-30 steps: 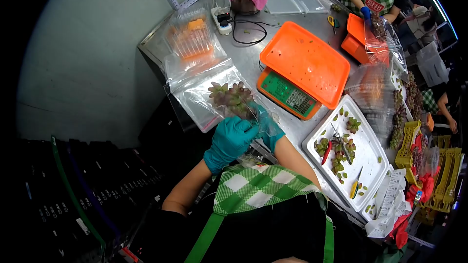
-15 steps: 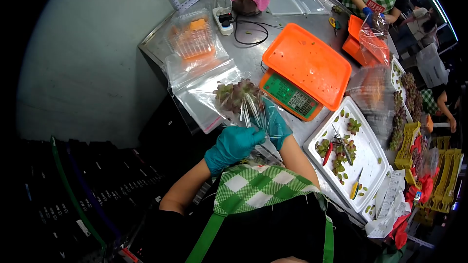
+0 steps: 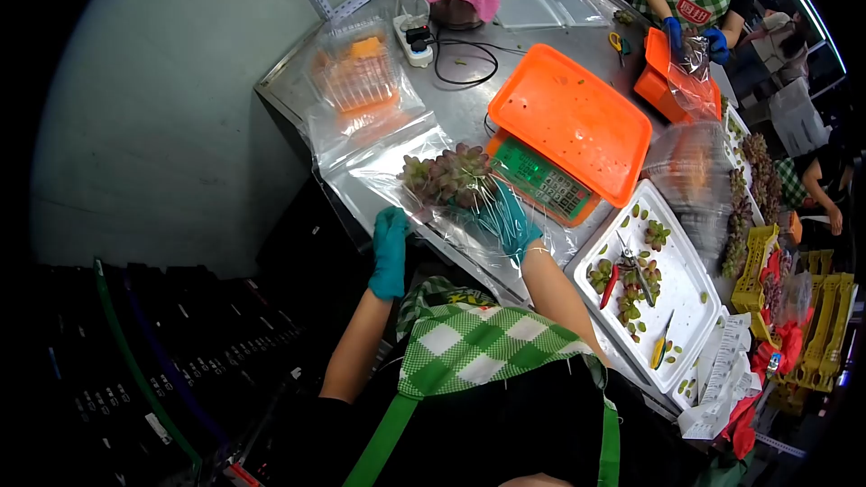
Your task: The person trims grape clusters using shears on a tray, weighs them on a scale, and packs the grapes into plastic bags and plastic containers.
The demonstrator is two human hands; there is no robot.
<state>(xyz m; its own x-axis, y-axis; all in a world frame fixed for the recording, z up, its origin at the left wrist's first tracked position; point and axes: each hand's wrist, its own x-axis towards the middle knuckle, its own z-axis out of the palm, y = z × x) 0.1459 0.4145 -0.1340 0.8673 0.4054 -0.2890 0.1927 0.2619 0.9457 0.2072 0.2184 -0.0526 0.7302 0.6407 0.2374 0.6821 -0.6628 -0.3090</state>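
Bagging step: right hand (image 3: 507, 221) clenched on grape bunch (image 3: 448, 173) inside clear bag (image 3: 410, 207); left hand (image 3: 390, 251), at 8 o'clock, apparently pinching bag edge. Next: seal, weigh on scale (image 3: 550, 140) at 2 o'clock.

Teal gloves (image 3: 390, 251), orange scale tray (image 3: 570, 122), green-white checked apron (image 3: 478, 347).

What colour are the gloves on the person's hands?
Teal, on left hand and right hand; head view.

The right hand (image 3: 505, 221) is half hidden under the clear bag (image 3: 433, 216) and grapes (image 3: 448, 173)
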